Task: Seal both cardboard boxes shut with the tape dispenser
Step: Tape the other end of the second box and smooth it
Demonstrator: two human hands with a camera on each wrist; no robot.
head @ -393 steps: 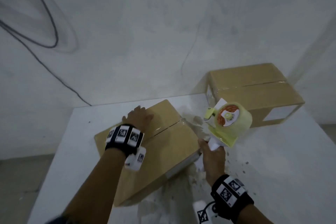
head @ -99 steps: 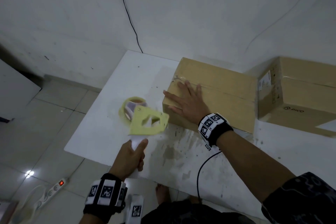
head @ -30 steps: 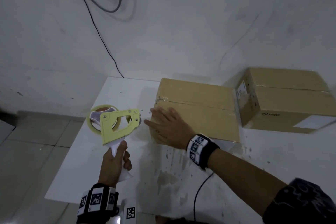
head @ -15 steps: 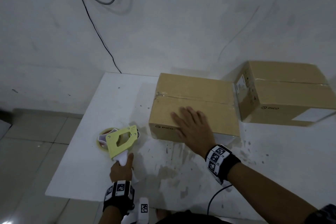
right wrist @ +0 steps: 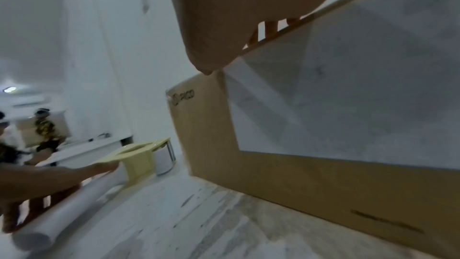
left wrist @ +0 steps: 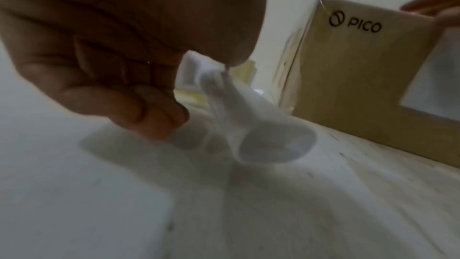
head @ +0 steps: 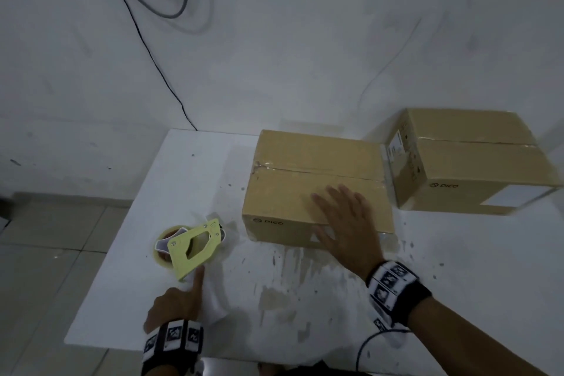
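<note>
The yellow tape dispenser [head: 193, 249] lies on its side on the white table [head: 442, 284], left of the near cardboard box [head: 293, 189]. My left hand [head: 183, 296] is just behind it. Its index finger is stretched out and touches the yellow frame, while the other fingers curl loosely beside the white handle [left wrist: 263, 129], not round it. My right hand [head: 345, 223] lies flat with spread fingers on the near box's top by the front edge. Clear tape runs along that box's seam. A second taped box [head: 476, 162] stands to the right against the wall.
The table's left and front edges drop to a tiled floor [head: 45, 253]. A black cable [head: 146, 40] hangs down the wall behind. Another thin cable [head: 366, 345] runs from my right wrist. In the right wrist view, people [right wrist: 44, 129] stand far off.
The dispenser went from held up in the air down onto the table. My left hand has loosened off its handle. My right hand slid right along the near box's top.
</note>
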